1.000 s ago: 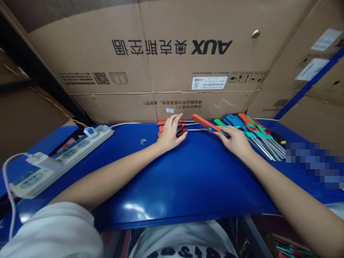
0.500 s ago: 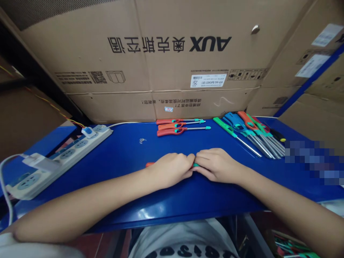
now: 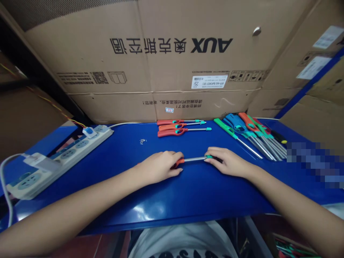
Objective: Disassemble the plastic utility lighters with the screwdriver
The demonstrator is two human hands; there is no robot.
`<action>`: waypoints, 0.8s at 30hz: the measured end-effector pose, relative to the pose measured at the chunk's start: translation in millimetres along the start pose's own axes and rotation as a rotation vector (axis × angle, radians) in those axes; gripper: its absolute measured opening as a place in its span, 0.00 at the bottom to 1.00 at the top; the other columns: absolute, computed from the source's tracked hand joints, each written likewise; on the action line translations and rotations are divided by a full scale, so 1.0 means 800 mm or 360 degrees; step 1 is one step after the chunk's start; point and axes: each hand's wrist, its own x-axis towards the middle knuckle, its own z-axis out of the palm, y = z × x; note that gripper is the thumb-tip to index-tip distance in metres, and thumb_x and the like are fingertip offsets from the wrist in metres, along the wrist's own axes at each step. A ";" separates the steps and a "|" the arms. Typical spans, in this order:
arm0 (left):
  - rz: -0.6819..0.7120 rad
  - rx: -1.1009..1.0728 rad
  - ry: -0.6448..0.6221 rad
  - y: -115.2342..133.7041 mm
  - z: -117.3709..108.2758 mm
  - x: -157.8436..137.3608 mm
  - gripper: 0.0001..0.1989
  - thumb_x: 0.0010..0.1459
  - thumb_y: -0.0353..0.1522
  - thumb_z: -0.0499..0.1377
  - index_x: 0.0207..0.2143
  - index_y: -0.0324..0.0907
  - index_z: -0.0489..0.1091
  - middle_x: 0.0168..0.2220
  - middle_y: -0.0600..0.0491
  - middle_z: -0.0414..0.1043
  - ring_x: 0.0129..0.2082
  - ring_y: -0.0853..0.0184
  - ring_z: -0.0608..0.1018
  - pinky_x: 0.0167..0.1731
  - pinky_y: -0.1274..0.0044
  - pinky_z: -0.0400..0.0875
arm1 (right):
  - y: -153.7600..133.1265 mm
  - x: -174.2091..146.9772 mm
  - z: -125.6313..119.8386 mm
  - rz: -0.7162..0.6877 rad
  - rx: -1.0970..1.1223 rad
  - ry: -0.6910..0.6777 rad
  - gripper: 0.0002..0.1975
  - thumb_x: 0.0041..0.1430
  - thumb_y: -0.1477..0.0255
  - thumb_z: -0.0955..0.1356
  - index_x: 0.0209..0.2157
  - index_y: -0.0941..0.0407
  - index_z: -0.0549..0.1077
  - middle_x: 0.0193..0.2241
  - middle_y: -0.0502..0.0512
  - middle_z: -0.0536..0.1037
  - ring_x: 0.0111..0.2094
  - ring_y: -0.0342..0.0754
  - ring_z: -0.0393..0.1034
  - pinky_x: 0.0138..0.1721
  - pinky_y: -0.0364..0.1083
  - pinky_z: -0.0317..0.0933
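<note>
I have the left hand [image 3: 161, 166] gripping the lighter [image 3: 195, 159] by its orange handle [image 3: 177, 163] and the right hand [image 3: 229, 161] pinching its green tip [image 3: 208, 157], over the table [image 3: 215, 193], at six o'clock from three lighters [image 3: 170, 127] lying side by side.

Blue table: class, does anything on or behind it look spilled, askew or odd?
Tiny pale bits, too small to identify, lie scattered loose on the table, left of three neatly aligned lighters, so they look spilled. Behind, large lettering on the cardboard is upside down.
</note>
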 end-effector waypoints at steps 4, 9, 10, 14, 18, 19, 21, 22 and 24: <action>0.0159 0.0048 0.0132 -0.021 -0.007 0.007 0.27 0.62 0.35 0.64 0.62 0.43 0.63 0.52 0.46 0.72 0.47 0.58 0.78 0.42 0.73 0.73 | 0.027 0.001 -0.018 0.0136 -0.0178 0.0106 0.17 0.72 0.60 0.60 0.40 0.56 0.74 0.34 0.55 0.74 0.36 0.46 0.70 0.40 0.45 0.66; 0.0284 0.0140 0.0232 -0.055 0.000 0.017 0.18 0.69 0.30 0.54 0.60 0.42 0.67 0.50 0.45 0.71 0.47 0.60 0.76 0.46 0.71 0.72 | 0.047 0.003 -0.035 0.0376 -0.0672 0.0030 0.22 0.74 0.63 0.54 0.37 0.56 0.74 0.39 0.59 0.75 0.44 0.50 0.70 0.51 0.48 0.65; 0.0295 0.0145 0.0254 -0.061 0.003 0.020 0.17 0.70 0.31 0.53 0.59 0.42 0.68 0.50 0.44 0.71 0.46 0.60 0.76 0.47 0.70 0.72 | 0.049 0.003 -0.036 0.0492 -0.0754 0.0099 0.22 0.73 0.63 0.54 0.40 0.58 0.74 0.42 0.63 0.75 0.46 0.54 0.70 0.52 0.52 0.64; 0.0270 0.0263 0.0377 -0.082 0.010 0.035 0.19 0.71 0.33 0.53 0.61 0.42 0.69 0.48 0.43 0.71 0.45 0.57 0.76 0.47 0.66 0.73 | 0.059 0.001 -0.038 0.1032 -0.1105 0.0289 0.21 0.69 0.67 0.57 0.48 0.70 0.71 0.46 0.81 0.72 0.51 0.71 0.66 0.48 0.63 0.62; 0.0254 0.0246 0.0485 -0.099 0.012 0.052 0.18 0.70 0.33 0.55 0.59 0.42 0.71 0.47 0.43 0.72 0.46 0.56 0.76 0.48 0.63 0.73 | 0.067 -0.006 -0.045 0.1250 -0.1202 0.0158 0.15 0.66 0.71 0.60 0.45 0.68 0.71 0.44 0.78 0.75 0.48 0.67 0.70 0.45 0.57 0.63; 0.0262 0.0214 0.0512 -0.103 0.013 0.057 0.17 0.69 0.33 0.56 0.58 0.42 0.71 0.47 0.43 0.72 0.46 0.56 0.76 0.49 0.63 0.73 | 0.069 -0.007 -0.046 0.1278 -0.1203 0.0132 0.14 0.66 0.72 0.60 0.46 0.66 0.71 0.43 0.76 0.76 0.47 0.65 0.71 0.44 0.55 0.63; 0.0282 0.0148 0.0551 -0.109 0.014 0.066 0.17 0.68 0.31 0.57 0.57 0.40 0.72 0.47 0.42 0.72 0.47 0.56 0.76 0.50 0.63 0.73 | 0.072 -0.009 -0.048 0.1346 -0.1187 0.0108 0.13 0.66 0.72 0.62 0.46 0.65 0.71 0.42 0.73 0.78 0.45 0.63 0.73 0.41 0.52 0.63; 0.0285 0.0121 0.0565 -0.111 0.015 0.070 0.17 0.67 0.31 0.58 0.57 0.40 0.72 0.47 0.42 0.72 0.47 0.56 0.76 0.50 0.64 0.73 | 0.074 -0.010 -0.049 0.1388 -0.1169 0.0106 0.13 0.66 0.71 0.62 0.46 0.64 0.71 0.40 0.73 0.78 0.44 0.63 0.74 0.39 0.52 0.64; 0.0277 0.0087 0.0587 -0.115 0.016 0.076 0.17 0.67 0.30 0.58 0.57 0.41 0.72 0.47 0.42 0.72 0.46 0.57 0.76 0.49 0.64 0.74 | 0.079 -0.011 -0.048 0.1461 -0.1115 0.0118 0.13 0.66 0.69 0.63 0.43 0.64 0.71 0.37 0.72 0.79 0.40 0.63 0.76 0.36 0.51 0.64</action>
